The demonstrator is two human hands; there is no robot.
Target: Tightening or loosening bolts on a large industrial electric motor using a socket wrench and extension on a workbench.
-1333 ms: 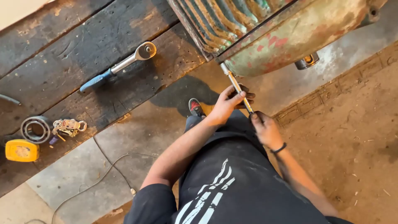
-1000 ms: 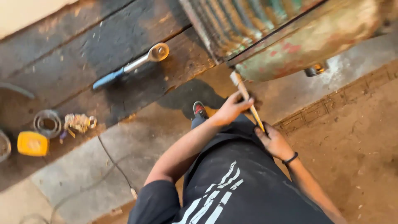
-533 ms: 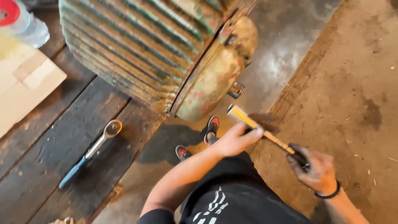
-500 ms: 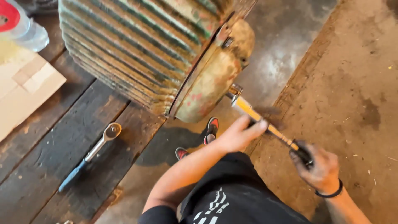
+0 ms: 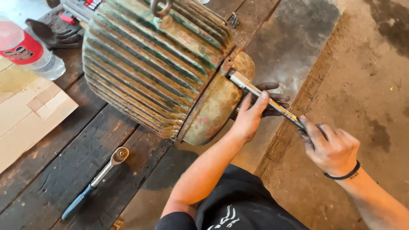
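Observation:
A large ribbed green motor [image 5: 157, 64] with a rusty end cover [image 5: 213, 110] lies on dark boards. A long-handled ratchet wrench [image 5: 260, 94] has its head set on a bolt at the cover's upper rim. My left hand [image 5: 251, 115] wraps the wrench's shaft near the head, fingers beside the cover. My right hand [image 5: 330, 145], wearing a black wristband, grips the dark handle end of the same wrench out to the right.
A second ratchet with a blue handle [image 5: 96, 181] lies on the dark planks [image 5: 51, 179] at lower left. Cardboard [image 5: 25, 119] and a clear bottle with a red label [image 5: 30, 51] sit at left, a dark glove [image 5: 55, 32] behind. Dusty concrete floor [image 5: 366, 64] lies to the right.
The view has swung from the planks up to the motor. Both hands carried the wrench up and set its head against the cover's rim.

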